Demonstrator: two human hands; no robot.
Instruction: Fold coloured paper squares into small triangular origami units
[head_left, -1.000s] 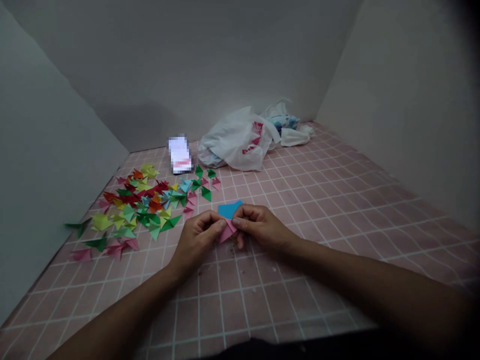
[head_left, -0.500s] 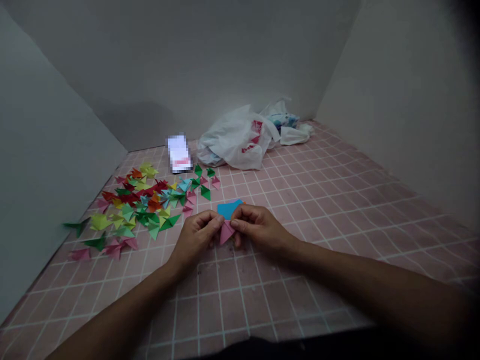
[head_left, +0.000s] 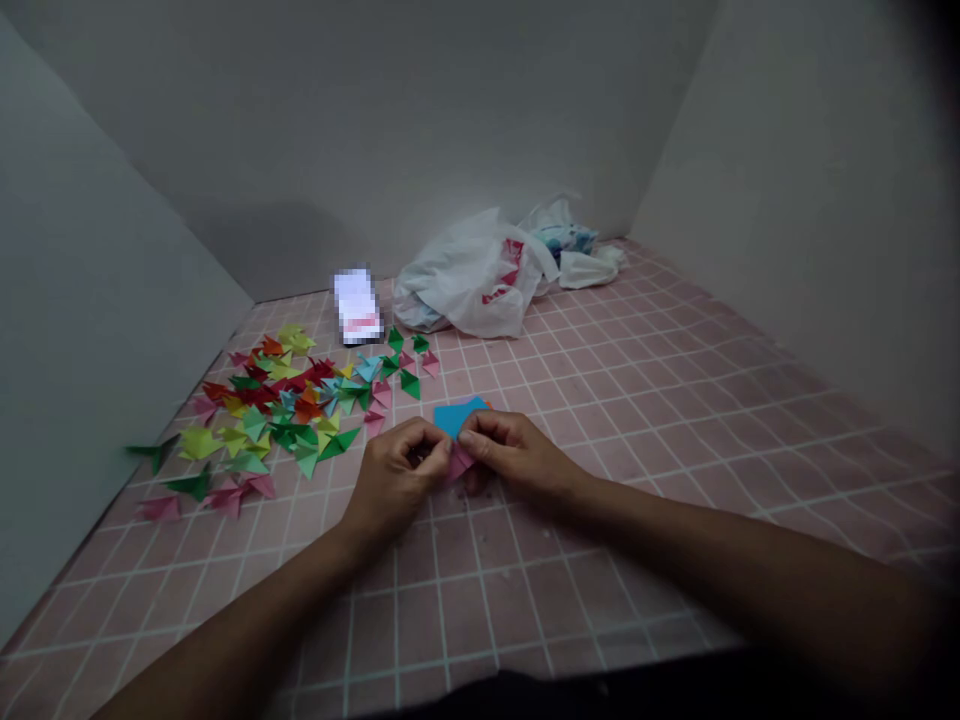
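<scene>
Between my two hands is a small piece of folded pink paper point(head_left: 460, 461), partly hidden by the fingers. My left hand point(head_left: 401, 465) pinches its left side between thumb and bent fingers. On the other side my right hand point(head_left: 517, 452) is closed on the paper, its thumb pressed across the top. Just behind the hands lies blue paper point(head_left: 456, 416), with a bit of orange showing at its right edge. To the left, many folded paper cranes point(head_left: 292, 435) in green, yellow, red, pink and light blue lie spread in a loose group.
A lit phone point(head_left: 358, 308) leans near the back wall behind the cranes. White plastic bags point(head_left: 480, 275) with red print lie crumpled beside it. The surface is a pink cloth with a white grid point(head_left: 675, 400), bordered by pale walls point(head_left: 810, 200) on three sides.
My fingers have shifted on the pink paper, and less of it shows now; its downward point is turned and partly covered. The cranes, phone and bags have stayed put.
</scene>
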